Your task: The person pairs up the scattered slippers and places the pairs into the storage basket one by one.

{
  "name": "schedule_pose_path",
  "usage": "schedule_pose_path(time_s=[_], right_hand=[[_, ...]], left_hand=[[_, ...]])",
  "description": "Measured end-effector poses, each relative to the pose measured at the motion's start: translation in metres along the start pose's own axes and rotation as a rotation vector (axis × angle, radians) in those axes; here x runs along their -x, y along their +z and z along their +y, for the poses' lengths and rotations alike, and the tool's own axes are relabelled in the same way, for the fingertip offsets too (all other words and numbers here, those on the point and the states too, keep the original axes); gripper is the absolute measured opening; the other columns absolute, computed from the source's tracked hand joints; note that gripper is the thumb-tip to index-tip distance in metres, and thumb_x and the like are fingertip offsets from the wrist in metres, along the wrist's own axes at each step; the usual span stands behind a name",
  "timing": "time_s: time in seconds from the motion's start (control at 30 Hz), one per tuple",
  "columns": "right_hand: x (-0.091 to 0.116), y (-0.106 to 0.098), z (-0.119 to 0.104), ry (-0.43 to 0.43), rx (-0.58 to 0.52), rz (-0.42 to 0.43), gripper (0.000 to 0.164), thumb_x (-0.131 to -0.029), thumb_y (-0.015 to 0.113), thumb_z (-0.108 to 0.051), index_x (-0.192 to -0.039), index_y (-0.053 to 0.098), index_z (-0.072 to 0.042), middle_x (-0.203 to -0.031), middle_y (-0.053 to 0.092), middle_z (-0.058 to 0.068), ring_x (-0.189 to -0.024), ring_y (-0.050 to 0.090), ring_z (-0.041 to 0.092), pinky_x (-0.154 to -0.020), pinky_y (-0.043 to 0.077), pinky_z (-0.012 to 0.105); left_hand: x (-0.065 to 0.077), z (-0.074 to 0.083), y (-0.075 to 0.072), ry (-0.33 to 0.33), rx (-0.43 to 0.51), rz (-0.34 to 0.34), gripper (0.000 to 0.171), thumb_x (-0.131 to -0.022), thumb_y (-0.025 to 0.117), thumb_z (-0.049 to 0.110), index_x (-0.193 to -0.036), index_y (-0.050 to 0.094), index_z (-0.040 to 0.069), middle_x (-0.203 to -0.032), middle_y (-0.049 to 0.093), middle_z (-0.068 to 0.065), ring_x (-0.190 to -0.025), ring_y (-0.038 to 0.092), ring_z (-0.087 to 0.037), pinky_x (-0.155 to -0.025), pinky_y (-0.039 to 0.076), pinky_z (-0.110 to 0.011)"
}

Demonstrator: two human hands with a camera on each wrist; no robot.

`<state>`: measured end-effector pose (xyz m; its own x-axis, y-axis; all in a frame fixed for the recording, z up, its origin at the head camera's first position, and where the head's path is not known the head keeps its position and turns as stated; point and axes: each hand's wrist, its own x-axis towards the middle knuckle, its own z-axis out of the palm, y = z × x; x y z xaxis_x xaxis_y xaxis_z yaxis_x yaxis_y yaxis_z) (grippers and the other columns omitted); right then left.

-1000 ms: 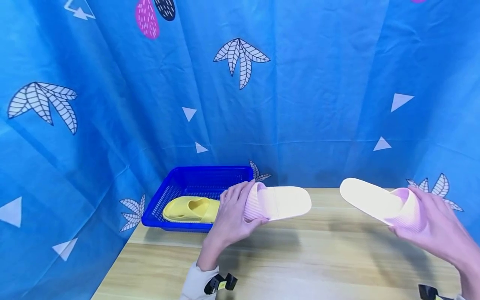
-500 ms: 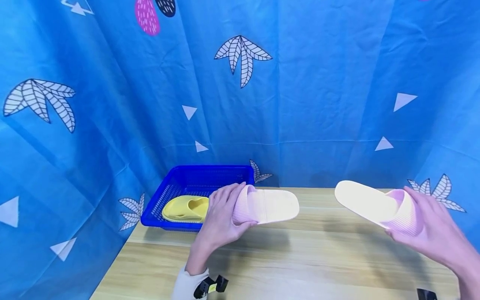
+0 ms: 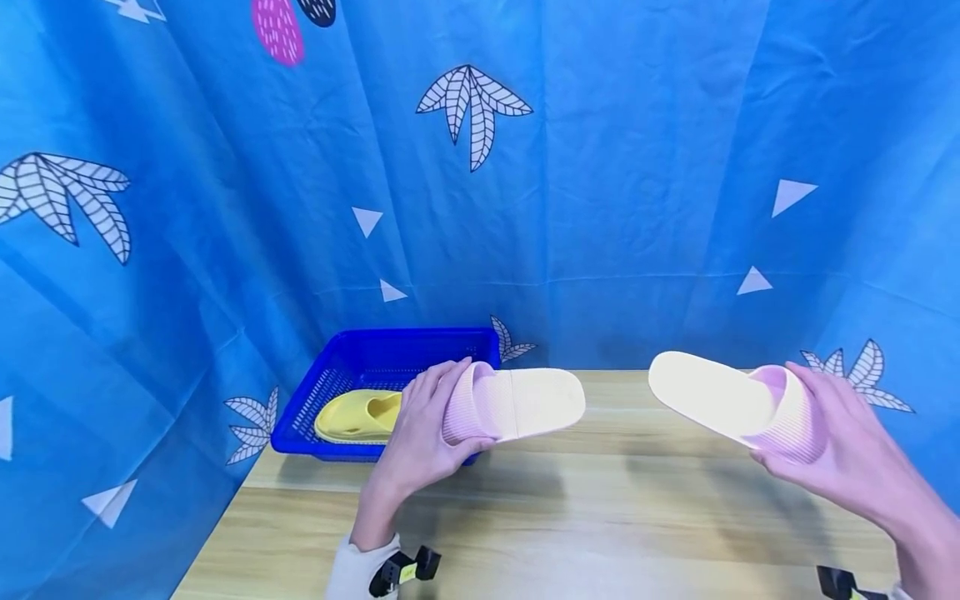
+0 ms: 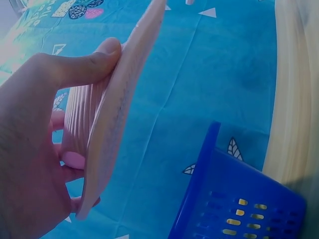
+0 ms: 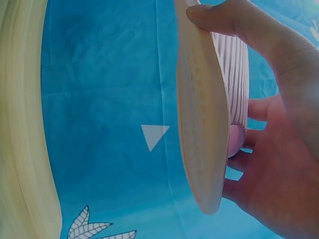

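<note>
Slippers [image 3: 516,404] partly behind 2 hands [image 3: 422,432]

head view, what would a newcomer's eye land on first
The left pink-strapped slipper and right pink-strapped slipper stand out first, gripped by the left hand and right hand above the wooden table. Next is the bright yellow shoe in the blue basket at the table's back left, partly hidden behind the left hand. Patterned blue cloth hangs behind everything.

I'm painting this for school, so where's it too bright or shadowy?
Head view: both soles glare nearly white, soft shadows lie on the table; left wrist view: the curtain washes out at upper left; right wrist view: the right hand looks dull.
</note>
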<state>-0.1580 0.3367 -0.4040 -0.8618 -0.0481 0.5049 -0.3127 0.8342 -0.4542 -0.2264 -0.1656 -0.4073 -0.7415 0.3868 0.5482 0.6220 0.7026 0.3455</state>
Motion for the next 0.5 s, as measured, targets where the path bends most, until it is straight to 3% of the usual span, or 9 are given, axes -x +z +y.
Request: schedule_pose_path(time_s=[0.17, 0.27, 0.5], right_hand=[[-0.002, 0.001, -0.007, -0.012, -0.001, 0.0, 0.12, -0.054, 0.103, -0.028, -0.155, 0.041, -0.006, -0.139, 0.046, 0.027, -0.119, 0.038, 0.044, -0.066, 0.041, 0.041], [-0.002, 0.001, -0.01, -0.022, 0.005, 0.002, 0.12, -0.053, 0.103, -0.028, -0.154, 0.042, -0.006, -0.136, 0.048, 0.026, -0.117, 0.04, 0.045, -0.064, 0.041, 0.041], [-0.002, 0.002, -0.014, -0.08, 0.057, 0.019, 0.121, -0.051, 0.103, -0.029, -0.154, 0.043, -0.007, -0.133, 0.05, 0.026, -0.115, 0.042, 0.045, -0.064, 0.043, 0.056]], left_hand=[[-0.001, -0.003, -0.003, 0.0, -0.016, -0.005, 0.105, -0.074, 0.086, 0.058, -0.159, 0.036, 0.024, -0.151, 0.047, -0.005, -0.139, 0.041, -0.026, -0.114, 0.029, -0.057], [-0.001, -0.004, -0.003, 0.011, -0.025, -0.003, 0.105, -0.074, 0.086, 0.059, -0.159, 0.036, 0.024, -0.151, 0.048, -0.005, -0.139, 0.041, -0.025, -0.114, 0.029, -0.057], [0.0, -0.004, -0.003, 0.002, -0.04, -0.005, 0.106, -0.073, 0.085, 0.062, -0.159, 0.036, 0.026, -0.152, 0.048, -0.004, -0.14, 0.041, -0.025, -0.111, 0.03, -0.056]])
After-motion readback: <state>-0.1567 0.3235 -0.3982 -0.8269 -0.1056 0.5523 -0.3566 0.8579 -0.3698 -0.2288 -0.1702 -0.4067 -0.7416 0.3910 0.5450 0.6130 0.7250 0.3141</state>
